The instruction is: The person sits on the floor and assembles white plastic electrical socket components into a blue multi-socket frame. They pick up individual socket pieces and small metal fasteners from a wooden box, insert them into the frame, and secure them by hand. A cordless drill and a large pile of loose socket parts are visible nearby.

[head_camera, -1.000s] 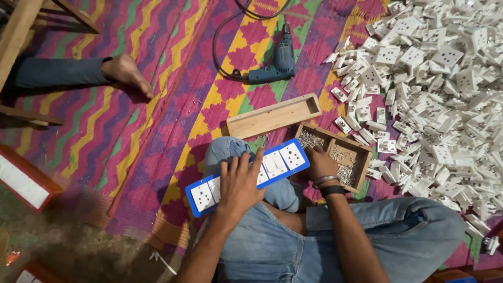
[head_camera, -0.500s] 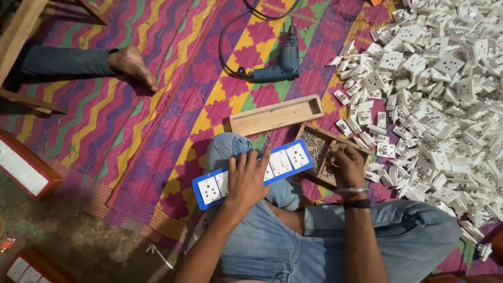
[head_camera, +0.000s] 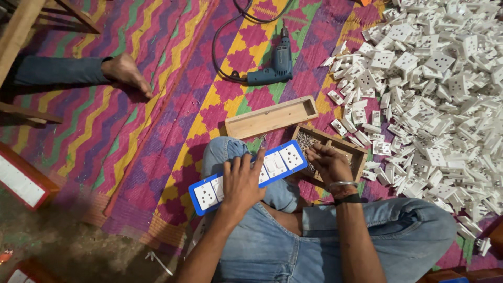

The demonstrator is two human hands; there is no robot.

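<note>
Left hand (head_camera: 242, 181) lies flat, fingers spread, pressing down on the middle of a blue switch panel (head_camera: 250, 176) that rests across the person's raised knee. Largest thing nearby is the zigzag woven mat (head_camera: 157, 105), which runs open and bare to the left of that hand, out to its edge where dirt floor begins. Far to the right of both hands a heap of white socket parts (head_camera: 435, 89) crowds the mat, leaving little free room on that side. Beyond the hands lies a long wooden box lid (head_camera: 271, 117), and beyond that a blue electric drill (head_camera: 277, 65) with its black cord. Another person's bare foot (head_camera: 126, 73) rests well off to the upper left.

The panel's long axis tilts, low end toward the left and near, high end toward the right and away; its white socket faces point up.

Right hand (head_camera: 327, 162) reaches over a small wooden tray of screws (head_camera: 352, 152) just past the panel's right end, wrist bent, fingertips drawn together; whether they pinch a screw cannot be told. A metal bangle (head_camera: 341, 184) circles that wrist.
</note>
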